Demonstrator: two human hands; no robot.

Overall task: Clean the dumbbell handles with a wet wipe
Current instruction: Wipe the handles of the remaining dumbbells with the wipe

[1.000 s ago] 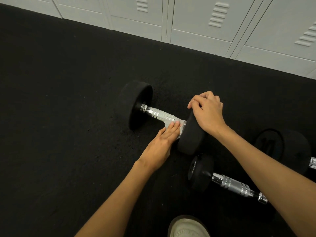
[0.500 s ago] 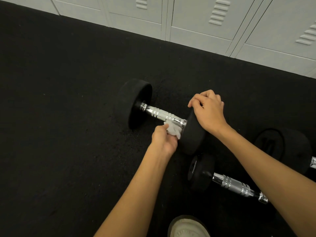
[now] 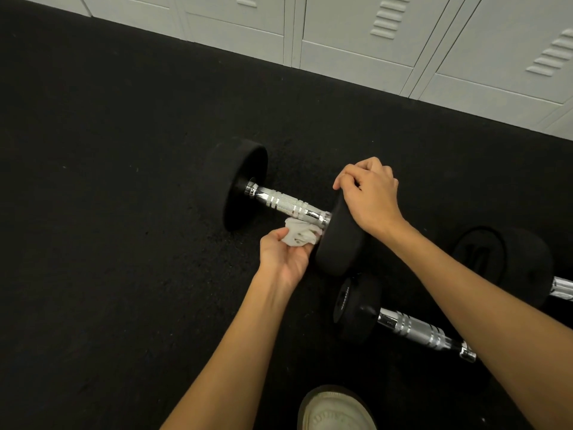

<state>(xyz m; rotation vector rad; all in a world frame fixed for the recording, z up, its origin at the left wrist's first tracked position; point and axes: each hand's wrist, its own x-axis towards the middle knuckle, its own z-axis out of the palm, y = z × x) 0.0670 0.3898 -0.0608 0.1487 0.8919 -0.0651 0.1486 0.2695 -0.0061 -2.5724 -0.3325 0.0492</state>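
Gripping hand: the left hand (image 3: pixel 286 259) is turned palm up, its fingers curled around a crumpled white wet wipe (image 3: pixel 300 233).
Wipe position: the crumpled white wet wipe sits against the underside of the handle, at the end nearest the near weight head.
Steadying hand: the right hand (image 3: pixel 370 198) lies palm down over the top edge of the near black round weight head (image 3: pixel 339 246), fingers bent over the rim and resting on it.
Dumbbell being cleaned: a black-headed dumbbell with a chrome knurled handle (image 3: pixel 286 206) lies on its side on the floor; its far black round weight head (image 3: pixel 243 183) stands on edge to the left.
Handle detail: shiny chrome with grooved rings on either side of a knurled middle section.
Second dumbbell: a smaller black-headed dumbbell with a ringed chrome handle (image 3: pixel 415 332) lies just beside the near head, partly under the right forearm.
Third dumbbell: a larger black round dumbbell head (image 3: pixel 502 262) lies to the right, behind the right forearm; raised marks on its face look like numerals but cannot be read for certain.
Writing: small embossed lettering on the second dumbbell's head (image 3: pixel 356 305), too small to read.
Floor: black speckled rubber floor (image 3: pixel 124 243).
Backdrop: pale grey metal lockers with louvred vents (image 3: pixel 356 35) along the top.
Foot: the toe of a white shoe (image 3: pixel 335 409) at the bottom edge.
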